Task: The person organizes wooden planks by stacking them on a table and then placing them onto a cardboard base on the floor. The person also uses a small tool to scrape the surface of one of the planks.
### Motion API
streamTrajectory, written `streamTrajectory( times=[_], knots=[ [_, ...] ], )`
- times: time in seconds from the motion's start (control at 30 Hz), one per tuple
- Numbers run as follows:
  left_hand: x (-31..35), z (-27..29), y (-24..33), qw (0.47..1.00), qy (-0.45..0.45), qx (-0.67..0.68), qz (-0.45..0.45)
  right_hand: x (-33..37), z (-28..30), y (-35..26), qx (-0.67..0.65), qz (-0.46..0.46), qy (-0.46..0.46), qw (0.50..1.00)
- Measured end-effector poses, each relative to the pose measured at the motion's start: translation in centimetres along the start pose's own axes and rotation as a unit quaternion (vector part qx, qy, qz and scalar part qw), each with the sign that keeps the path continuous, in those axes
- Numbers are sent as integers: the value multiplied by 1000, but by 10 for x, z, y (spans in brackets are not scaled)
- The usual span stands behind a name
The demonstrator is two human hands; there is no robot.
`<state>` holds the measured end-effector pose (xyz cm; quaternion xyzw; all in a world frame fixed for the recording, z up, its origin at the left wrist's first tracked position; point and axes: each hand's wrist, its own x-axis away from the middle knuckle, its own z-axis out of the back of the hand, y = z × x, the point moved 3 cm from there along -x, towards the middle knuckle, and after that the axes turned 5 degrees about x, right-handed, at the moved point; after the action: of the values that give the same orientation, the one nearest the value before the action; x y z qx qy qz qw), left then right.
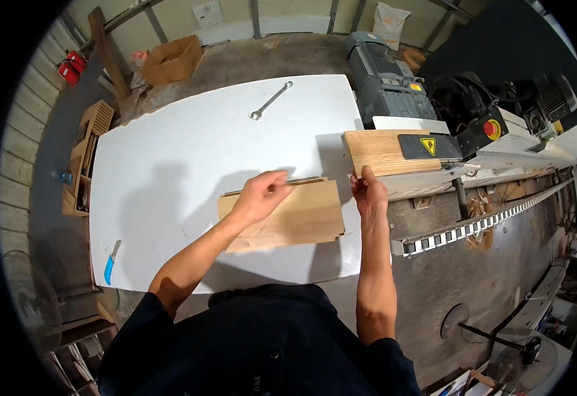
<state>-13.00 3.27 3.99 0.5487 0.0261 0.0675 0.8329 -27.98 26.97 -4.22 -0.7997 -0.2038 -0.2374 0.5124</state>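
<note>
My right hand [371, 193] pinches the near left corner of a light wood plank [381, 148], thumb on top. The plank lies at the end of a machine, and its far right part passes under a dark guard [430, 146] with a yellow warning sign. Over the left part of a small stack of wood planks [301, 214] hovers my left hand [265, 197]. Its fingers are loosely bent, with a gap between thumb and fingertips and nothing seen in them. The stacked planks lie slightly out of line on a white table [169, 145].
A combination wrench [272, 100] lies toward the table's far edge. A blue-handled utility knife [112, 264] is at the near left corner. Beyond the table stand a grey motor [394, 79] and a cardboard box [171, 59]. A red emergency button [492, 129] tops the machine.
</note>
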Motion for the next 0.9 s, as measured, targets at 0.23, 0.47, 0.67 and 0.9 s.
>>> streamTrajectory(
  times=[0.23, 0.47, 0.67, 0.9],
  knots=[
    [-38, -77, 25, 873, -64, 447, 187, 65, -4, 30, -7, 7, -113, 994],
    [-47, -77, 18, 824, 22, 521, 221, 108, -12, 19, 153, 45, -165, 973],
    [26, 38, -39, 850, 78, 481, 199, 118, 17, 40, 357, 303, -30, 883],
    [135, 118, -89, 841, 124, 479, 220, 90, 5, 46, 445, 296, -10, 845]
  ],
)
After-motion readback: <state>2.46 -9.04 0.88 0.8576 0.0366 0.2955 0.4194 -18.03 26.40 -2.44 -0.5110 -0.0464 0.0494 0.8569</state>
